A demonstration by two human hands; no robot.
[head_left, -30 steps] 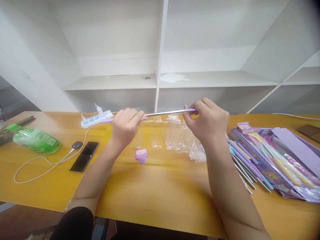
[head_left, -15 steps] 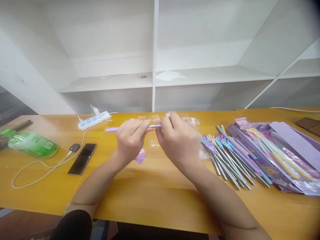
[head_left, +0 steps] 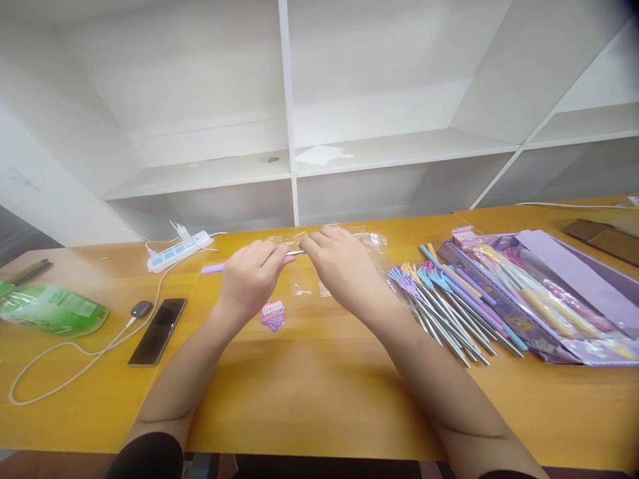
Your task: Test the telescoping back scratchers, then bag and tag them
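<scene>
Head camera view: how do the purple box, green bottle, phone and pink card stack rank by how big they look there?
1. Purple box
2. Green bottle, partly cut off at the left edge
3. Phone
4. Pink card stack

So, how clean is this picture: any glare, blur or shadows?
Head view: bright glints on the clear plastic and on the rod between left hand and right hand; head view: soft shadows on the table; head view: print on the pink cards too soft to read; head view: upper-right corner dark, shelf divider leaning, perhaps from lens or head tilt.
</scene>
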